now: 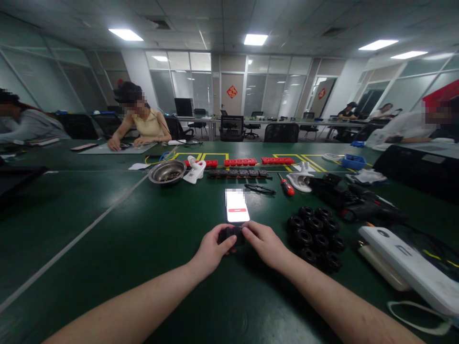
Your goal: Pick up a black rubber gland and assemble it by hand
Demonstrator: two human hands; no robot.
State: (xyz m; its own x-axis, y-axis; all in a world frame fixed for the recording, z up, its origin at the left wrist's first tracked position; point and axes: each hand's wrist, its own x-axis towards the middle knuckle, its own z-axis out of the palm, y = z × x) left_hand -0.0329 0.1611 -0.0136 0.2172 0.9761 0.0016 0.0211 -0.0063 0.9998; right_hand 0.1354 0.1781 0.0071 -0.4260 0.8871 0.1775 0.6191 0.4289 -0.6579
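Observation:
Both of my hands meet over the green table near its front middle. My left hand (211, 248) and my right hand (263, 242) together grip a small black round part (233, 235), much like a little rubber wheel. Just beyond it a phone (236, 206) lies flat with its screen lit. To the right of my right hand sits a cluster of several black wheels (316, 231).
Farther back lie a metal bowl (167, 172), a white tool (195, 170), red strips (240, 162), a black strip (238, 174), a red-handled screwdriver (286, 185) and a black power drill (349, 200). A white device (405, 265) lies at the right. Other people sit at the far tables.

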